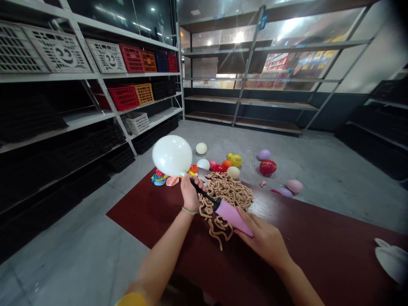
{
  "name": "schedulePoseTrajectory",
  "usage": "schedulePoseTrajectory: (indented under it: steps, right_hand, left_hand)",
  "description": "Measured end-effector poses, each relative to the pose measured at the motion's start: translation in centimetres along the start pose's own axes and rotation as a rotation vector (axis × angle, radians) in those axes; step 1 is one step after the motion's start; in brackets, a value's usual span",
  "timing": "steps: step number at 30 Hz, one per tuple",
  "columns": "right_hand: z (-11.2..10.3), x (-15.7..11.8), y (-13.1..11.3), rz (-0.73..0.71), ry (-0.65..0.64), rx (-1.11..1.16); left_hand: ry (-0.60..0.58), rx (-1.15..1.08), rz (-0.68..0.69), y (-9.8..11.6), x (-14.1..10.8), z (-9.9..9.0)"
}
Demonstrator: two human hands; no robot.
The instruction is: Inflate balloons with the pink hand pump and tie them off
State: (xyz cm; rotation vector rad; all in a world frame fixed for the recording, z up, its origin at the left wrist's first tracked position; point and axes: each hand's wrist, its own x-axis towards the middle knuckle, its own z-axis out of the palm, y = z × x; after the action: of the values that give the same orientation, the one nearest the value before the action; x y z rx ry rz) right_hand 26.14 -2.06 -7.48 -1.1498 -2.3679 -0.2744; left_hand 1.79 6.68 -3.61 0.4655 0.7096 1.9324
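A hand balloon pump (234, 217) with a pink barrel and black nozzle end spans my two hands above the table. My right hand (266, 240) is wrapped round the pink barrel. At the pump's black end, my left hand (190, 193) is closed, pinching the neck of an inflated white balloon (172, 155) on the nozzle. The balloon stands up to the left of that hand. Under the pump lies a heap of tan rope (231, 189), its loose loops trailing toward me. Left of the heap sit several flat coloured balloons (159, 177), partly hidden by the white balloon.
The dark red table (302, 229) stretches to the right, with white items (392, 259) at its right edge. Inflated balloons such as a red one (268, 168) lie on the floor beyond. Shelves with crates (124, 97) stand left, more shelving (270, 103) at the back.
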Motion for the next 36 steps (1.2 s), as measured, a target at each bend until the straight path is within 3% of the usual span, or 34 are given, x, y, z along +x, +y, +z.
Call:
schedulePoseTrajectory:
  steps: [4,8,11,16,19,24,31,36]
  right_hand:
    - [-0.7,-0.1,1.3,-0.061,0.019,-0.03]
    - [-0.9,0.4,0.6,-0.089,0.066,-0.083]
    - [-0.4,0.6,-0.5,-0.066,0.079,-0.116]
    - [0.7,0.3,-1.5,0.052,0.035,-0.105]
    - [0.8,0.5,-1.8,0.079,0.014,-0.084]
    - [0.2,0.9,-1.4,0.023,0.014,-0.031]
    - [-0.6,-0.3,1.7,-0.054,0.016,-0.021]
    - [-0.3,-0.2,1.2,-0.055,0.049,-0.072]
  left_hand:
    - [0.096,-0.001,0.058,1.7,2.0,-0.9]
    - [0.156,-0.012,0.083,2.2,2.9,-1.4]
    - [0.141,-0.005,0.06,1.1,2.0,-1.1]
    - [-0.019,0.05,-0.03,-2.6,-1.5,-0.2]
    - [-0.029,0.072,-0.088,-3.5,-2.5,0.2]
    - [-0.004,0.036,-0.07,-1.7,-1.0,0.3]
    - [0.071,0.017,0.061,1.4,1.6,-0.5]
    - [0.131,0.004,0.082,2.0,1.8,-0.6]
